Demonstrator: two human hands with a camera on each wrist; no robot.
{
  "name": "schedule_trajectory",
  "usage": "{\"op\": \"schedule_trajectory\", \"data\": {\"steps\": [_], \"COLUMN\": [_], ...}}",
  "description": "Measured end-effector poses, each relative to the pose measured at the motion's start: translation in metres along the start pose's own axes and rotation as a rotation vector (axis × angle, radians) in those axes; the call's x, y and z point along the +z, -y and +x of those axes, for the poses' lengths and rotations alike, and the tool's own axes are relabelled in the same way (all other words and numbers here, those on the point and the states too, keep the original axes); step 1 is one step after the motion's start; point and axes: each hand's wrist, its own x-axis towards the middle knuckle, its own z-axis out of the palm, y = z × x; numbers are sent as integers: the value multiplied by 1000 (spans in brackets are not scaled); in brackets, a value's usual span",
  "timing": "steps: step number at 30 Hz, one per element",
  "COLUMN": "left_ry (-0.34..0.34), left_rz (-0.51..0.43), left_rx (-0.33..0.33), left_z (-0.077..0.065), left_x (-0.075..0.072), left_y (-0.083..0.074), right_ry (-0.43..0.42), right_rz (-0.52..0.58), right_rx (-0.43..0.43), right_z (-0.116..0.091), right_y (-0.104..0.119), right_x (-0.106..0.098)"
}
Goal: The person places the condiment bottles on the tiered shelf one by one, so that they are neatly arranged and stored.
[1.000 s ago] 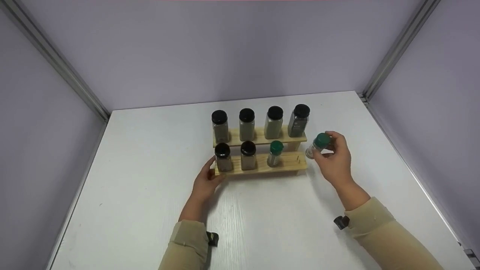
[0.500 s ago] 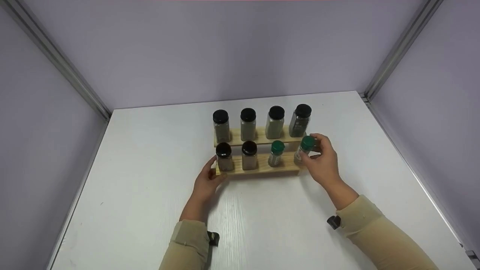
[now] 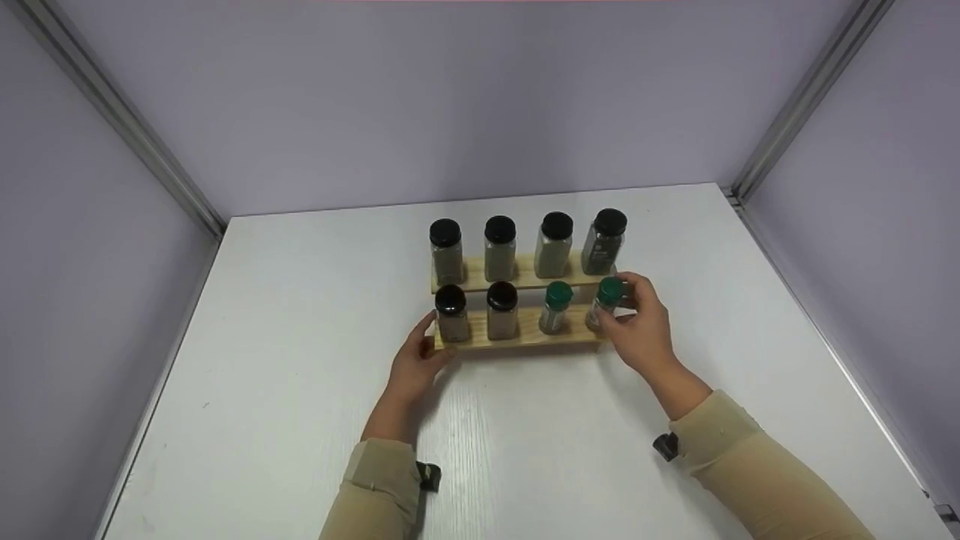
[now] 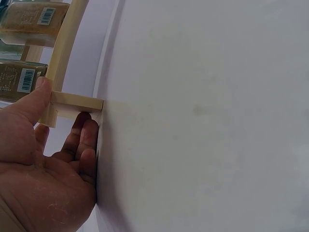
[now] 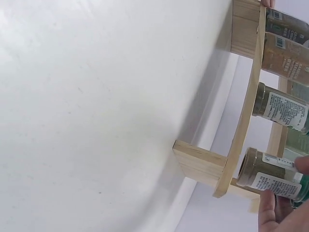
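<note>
A two-tier wooden spice rack [image 3: 525, 342] stands on the white table. My right hand [image 3: 641, 328] pinches a green-capped spice jar [image 3: 609, 291] at the right end of the lower shelf. In the right wrist view that jar [image 5: 273, 176] is upright, its base right at the shelf board. Beside it stands a second green-capped jar [image 3: 556, 306], then two black-capped jars [image 3: 502, 309] further left. My left hand [image 3: 412, 367] grips the lower shelf's left end. In the left wrist view, its thumb lies on the shelf edge [image 4: 59, 63] and its fingers are curled near the leg [image 4: 77, 100].
Several black-capped jars [image 3: 555, 251] line the upper shelf behind. Pale panels [image 3: 480, 97] with metal corner posts [image 3: 806, 94] enclose the table [image 3: 300, 337] at the back and sides.
My right hand has moved left and slightly down, taking the green-capped jar from beside the rack to the right end of the lower shelf. My left hand keeps its grip on the rack.
</note>
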Motion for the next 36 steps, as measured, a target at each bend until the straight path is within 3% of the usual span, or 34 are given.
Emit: {"op": "schedule_trajectory", "data": {"steps": [9, 20, 27, 32, 36], "left_ry": [3, 17, 40, 6, -86], "left_rz": [12, -5, -12, 49, 253], "left_rx": [19, -11, -1, -33, -18], "left_z": [0, 1, -3, -12, -23], "left_x": [0, 0, -6, -18, -34], "left_y": [1, -1, 0, -7, -18], "right_ry": [11, 20, 39, 44, 41], "right_rz": [-7, 25, -7, -100, -299], "right_rx": [-7, -10, 28, -36, -152], "right_z": [-2, -1, -9, -16, -16], "right_y": [-2, -8, -14, -13, -17], "right_x": [2, 4, 8, 4, -9]}}
